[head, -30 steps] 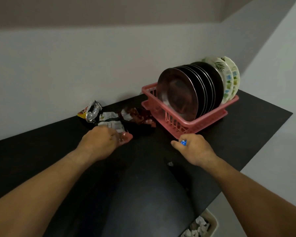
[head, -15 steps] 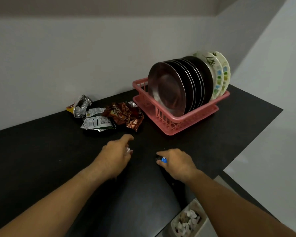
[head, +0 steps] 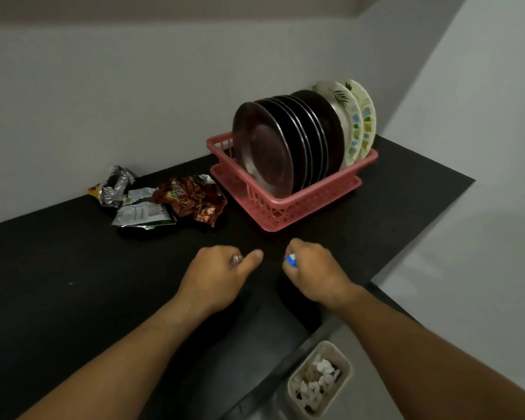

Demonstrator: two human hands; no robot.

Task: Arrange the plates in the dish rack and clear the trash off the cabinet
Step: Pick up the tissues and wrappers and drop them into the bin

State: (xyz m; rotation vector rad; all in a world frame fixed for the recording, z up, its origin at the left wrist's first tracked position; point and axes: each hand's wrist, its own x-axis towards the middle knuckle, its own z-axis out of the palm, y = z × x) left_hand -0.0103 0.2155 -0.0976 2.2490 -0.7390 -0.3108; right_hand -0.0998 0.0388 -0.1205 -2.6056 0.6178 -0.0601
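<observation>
The left hand (head: 219, 277) is gripping a shiny scrap (head: 235, 259) and the right hand (head: 314, 268) is pinching a blue scrap (head: 291, 260), while the plates (head: 264, 147) are standing in the pink rack (head: 285, 207) by the counter's (head: 73, 268) back edge.

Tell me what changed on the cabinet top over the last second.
Both hands drew back toward the person. The left hand came off the wrapper pile, where it was a second ago, and now grips a small scrap. The right hand pulled away from the pink rack, still pinching its blue scrap. The wrapper pile, pink rack and plates stayed put.
</observation>
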